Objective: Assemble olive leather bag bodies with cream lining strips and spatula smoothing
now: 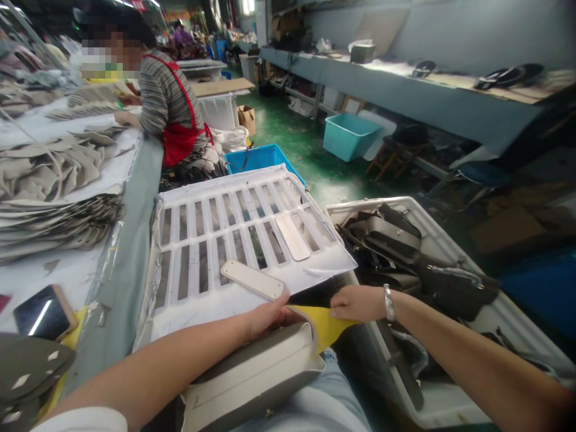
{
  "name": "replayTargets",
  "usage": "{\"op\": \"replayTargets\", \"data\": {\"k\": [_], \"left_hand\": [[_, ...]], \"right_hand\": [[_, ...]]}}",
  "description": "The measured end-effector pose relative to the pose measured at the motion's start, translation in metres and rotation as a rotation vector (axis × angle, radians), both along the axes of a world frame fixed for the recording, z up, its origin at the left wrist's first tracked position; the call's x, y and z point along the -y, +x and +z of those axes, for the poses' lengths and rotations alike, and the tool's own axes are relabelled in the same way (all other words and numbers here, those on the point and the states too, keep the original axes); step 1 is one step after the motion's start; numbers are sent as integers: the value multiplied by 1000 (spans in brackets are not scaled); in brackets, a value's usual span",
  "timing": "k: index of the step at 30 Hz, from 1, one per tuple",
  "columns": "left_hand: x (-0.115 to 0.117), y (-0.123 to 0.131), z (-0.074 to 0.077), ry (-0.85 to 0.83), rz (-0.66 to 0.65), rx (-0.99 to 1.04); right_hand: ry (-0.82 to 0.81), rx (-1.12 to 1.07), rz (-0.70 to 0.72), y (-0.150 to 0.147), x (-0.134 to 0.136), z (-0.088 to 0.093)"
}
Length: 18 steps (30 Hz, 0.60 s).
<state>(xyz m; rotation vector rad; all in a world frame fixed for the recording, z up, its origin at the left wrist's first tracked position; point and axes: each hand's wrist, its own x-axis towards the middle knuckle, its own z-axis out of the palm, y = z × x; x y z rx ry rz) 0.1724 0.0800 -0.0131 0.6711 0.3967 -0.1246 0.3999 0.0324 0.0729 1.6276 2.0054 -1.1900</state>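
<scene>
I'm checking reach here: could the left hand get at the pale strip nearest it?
Probably yes: the left hand sits at one end of the pale strip, and nothing else visibly covers it, though that hand seems busy at the bag.

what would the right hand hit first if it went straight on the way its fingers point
Past the yellow sheet it pinches, the right hand would probably meet the left hand, by the bag; depth is unclear from one view.
</scene>
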Motion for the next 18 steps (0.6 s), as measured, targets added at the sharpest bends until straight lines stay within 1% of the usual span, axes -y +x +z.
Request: {"op": "replayTargets", "data": {"k": [1, 2, 5, 8, 10, 12, 13, 16, 17, 18], "left_hand": [[-1, 1, -2, -30, 45, -23], [-2, 2, -5, -53, 83, -42], [-7, 2, -9, -86, 131, -60], [-9, 0, -9, -64, 134, -50], [-8, -2, -6, 3, 105, -33], [-7, -5, -3, 130, 63, -45], [-6, -7, -1, 230, 47, -93], [-7, -14, 5, 626, 10, -371], [-8, -16, 6, 747, -21, -426], [-9, -18, 8, 837, -59, -435]], "right_hand": [[104, 66, 49, -10, -3, -1], [193, 125, 67, -20, -5, -3], [399, 261, 41, -45, -6, -13], [553, 274, 114, -53, -6, -23], [606, 240, 185, -53, -10, -26], [617, 206, 255, -52, -16, -24], [608, 197, 298, -52, -20, -22], [570, 206, 410, -54, -30, -15], [565, 209, 440, -55, -32, -14], [563, 209, 463, -56, -32, -13]]}}
